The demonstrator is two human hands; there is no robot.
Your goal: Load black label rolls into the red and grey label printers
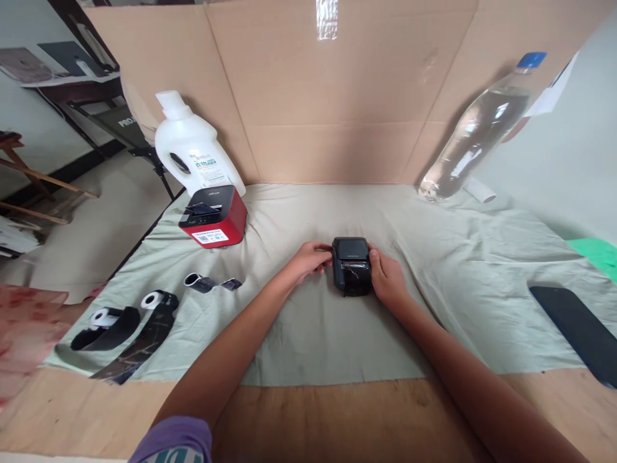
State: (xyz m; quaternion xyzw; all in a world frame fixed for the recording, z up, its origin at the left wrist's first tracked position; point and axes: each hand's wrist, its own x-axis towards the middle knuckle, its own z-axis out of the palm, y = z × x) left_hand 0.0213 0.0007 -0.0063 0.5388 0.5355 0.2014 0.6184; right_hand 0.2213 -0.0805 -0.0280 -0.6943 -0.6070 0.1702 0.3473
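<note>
A small black portable label printer (pixel 352 267) rests on the cloth in the middle of the table, its lid side facing up. A strip of glossy black material lies across its front half. My right hand (pixel 387 273) grips the printer's right side, thumb along the upper edge. On the opposite side, the bent fingers of my left hand (pixel 314 260) press against the printer's left edge; part of them is hidden. To the left stands a red and black box-shaped printer (pixel 216 218) with a white label on its front.
Rolls of black strip (pixel 157 321) and a short curled piece (pixel 202 283) lie at left. A white detergent jug (pixel 197 145) and a water bottle (pixel 477 138) lean by the cardboard wall (pixel 332 96). A dark phone (pixel 573 328) lies at right.
</note>
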